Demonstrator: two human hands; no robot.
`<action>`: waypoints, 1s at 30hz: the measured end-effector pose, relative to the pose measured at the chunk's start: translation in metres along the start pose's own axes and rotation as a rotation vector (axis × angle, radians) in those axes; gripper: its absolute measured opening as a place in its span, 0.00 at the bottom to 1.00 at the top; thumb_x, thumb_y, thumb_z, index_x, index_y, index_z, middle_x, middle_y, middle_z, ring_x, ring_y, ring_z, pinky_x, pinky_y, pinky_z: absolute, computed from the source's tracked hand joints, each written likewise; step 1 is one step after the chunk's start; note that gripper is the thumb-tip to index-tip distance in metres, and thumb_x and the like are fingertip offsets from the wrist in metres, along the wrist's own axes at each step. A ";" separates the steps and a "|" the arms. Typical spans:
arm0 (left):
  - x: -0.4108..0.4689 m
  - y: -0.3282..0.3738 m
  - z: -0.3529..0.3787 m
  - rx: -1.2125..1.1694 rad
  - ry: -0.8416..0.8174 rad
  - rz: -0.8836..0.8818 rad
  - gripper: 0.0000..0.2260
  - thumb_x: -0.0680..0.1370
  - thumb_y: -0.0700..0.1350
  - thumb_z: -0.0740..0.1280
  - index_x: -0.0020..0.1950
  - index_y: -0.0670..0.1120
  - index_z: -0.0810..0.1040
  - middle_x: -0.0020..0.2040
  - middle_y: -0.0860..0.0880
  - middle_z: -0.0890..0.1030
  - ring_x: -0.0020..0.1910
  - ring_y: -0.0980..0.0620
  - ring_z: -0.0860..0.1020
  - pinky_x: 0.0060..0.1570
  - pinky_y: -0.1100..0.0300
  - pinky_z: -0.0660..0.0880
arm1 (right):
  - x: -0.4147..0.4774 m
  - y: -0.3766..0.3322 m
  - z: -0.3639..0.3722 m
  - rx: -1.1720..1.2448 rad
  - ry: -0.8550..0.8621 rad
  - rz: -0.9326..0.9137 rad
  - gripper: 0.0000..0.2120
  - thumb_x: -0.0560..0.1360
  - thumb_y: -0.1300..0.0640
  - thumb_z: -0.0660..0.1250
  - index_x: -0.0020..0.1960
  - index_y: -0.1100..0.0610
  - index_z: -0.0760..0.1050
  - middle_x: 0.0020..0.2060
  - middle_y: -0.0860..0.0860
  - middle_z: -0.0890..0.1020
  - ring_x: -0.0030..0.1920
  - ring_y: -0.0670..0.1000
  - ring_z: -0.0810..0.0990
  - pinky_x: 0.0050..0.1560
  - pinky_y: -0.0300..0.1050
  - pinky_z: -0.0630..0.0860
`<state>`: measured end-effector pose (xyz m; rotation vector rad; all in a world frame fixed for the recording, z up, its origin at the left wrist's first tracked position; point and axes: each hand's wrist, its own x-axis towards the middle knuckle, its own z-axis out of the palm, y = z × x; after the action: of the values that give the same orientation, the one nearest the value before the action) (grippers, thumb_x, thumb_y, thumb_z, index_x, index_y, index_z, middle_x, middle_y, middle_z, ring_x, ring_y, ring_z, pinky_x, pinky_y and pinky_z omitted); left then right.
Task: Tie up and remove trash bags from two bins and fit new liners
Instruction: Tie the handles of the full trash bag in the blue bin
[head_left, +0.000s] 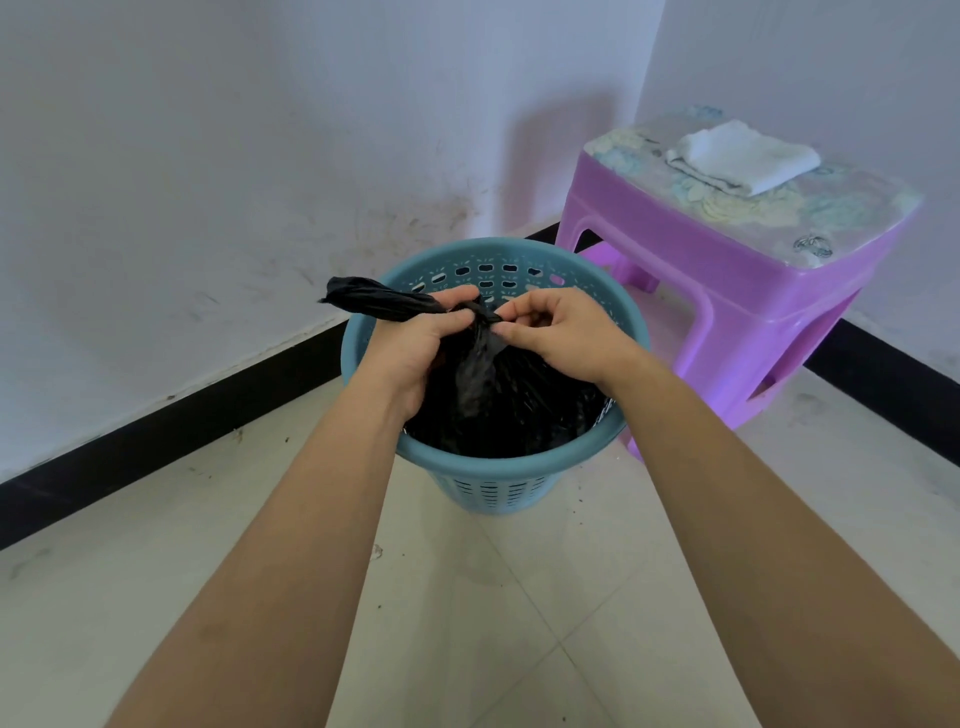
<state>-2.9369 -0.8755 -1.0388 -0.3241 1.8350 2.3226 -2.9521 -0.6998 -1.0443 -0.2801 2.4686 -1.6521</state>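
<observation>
**Bin one: bag neck gathered, both hands on it**

The blue perforated bin (519, 461) stands on the tiled floor (519, 597) near a room corner. The black trash bag (498, 415) sits inside the bin, its body filling the lower part. Its neck is drawn up to a bunch above the rim.

The left hand (415, 343) is clamped on the bag's neck, fingers curled round it. A twisted tail of bag (374, 299) projects from this fist toward ten o'clock, past the bin's rim.

The right hand (561, 338) pinches the bunched plastic at the knot point (485, 317) between thumb and forefinger. The other fingers are curled in. The two hands sit close together, left at nine o'clock of the bunch, right at three o'clock. Whether the knot is complete cannot be told.

A purple plastic stool (727, 270) stands at two o'clock of the bin, just beside it. A folded white cloth (743, 156) lies on its patterned top. A black skirting (156, 431) runs along the scuffed white wall (208, 156).
</observation>
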 end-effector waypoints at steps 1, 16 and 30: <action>-0.001 0.001 0.000 -0.066 -0.019 -0.026 0.12 0.77 0.35 0.67 0.55 0.47 0.83 0.48 0.45 0.85 0.46 0.48 0.84 0.43 0.58 0.80 | 0.000 0.000 0.000 0.008 0.013 -0.005 0.05 0.74 0.57 0.75 0.44 0.48 0.81 0.32 0.42 0.78 0.31 0.35 0.74 0.39 0.26 0.70; 0.000 -0.008 -0.003 -0.193 0.092 0.086 0.15 0.73 0.25 0.67 0.50 0.43 0.78 0.42 0.47 0.81 0.41 0.52 0.83 0.42 0.63 0.80 | -0.001 0.004 -0.003 0.020 -0.079 0.171 0.08 0.75 0.60 0.69 0.48 0.48 0.82 0.40 0.44 0.84 0.38 0.40 0.81 0.35 0.35 0.74; 0.002 -0.008 0.000 -0.251 0.089 0.130 0.10 0.76 0.28 0.67 0.49 0.41 0.73 0.46 0.43 0.86 0.46 0.48 0.85 0.43 0.61 0.81 | -0.003 0.003 -0.003 0.113 0.065 -0.043 0.02 0.76 0.53 0.72 0.48 0.46 0.81 0.35 0.42 0.83 0.36 0.39 0.80 0.44 0.33 0.76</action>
<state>-2.9373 -0.8732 -1.0468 -0.3541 1.6466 2.6762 -2.9503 -0.6953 -1.0457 -0.2713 2.4194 -1.8382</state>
